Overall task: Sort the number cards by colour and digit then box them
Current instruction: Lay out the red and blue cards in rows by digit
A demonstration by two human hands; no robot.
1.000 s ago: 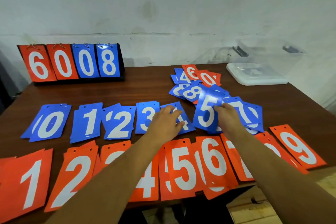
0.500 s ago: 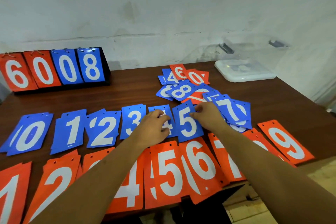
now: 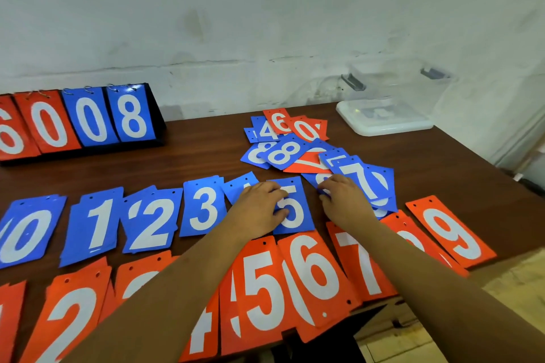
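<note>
At the frame's centre, the left hand (image 3: 259, 209) lays straight fingers on the blue 5 card (image 3: 300, 203), while the right hand (image 3: 345, 205) touches the blue pile (image 3: 370, 181), its grip impossible to tell.

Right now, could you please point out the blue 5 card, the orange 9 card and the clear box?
blue 5 card (image 3: 299, 209), head view, right half of its face.
orange 9 card (image 3: 451, 233), head view, middle of its face.
clear box (image 3: 398, 88), head view, its front wall.
</note>
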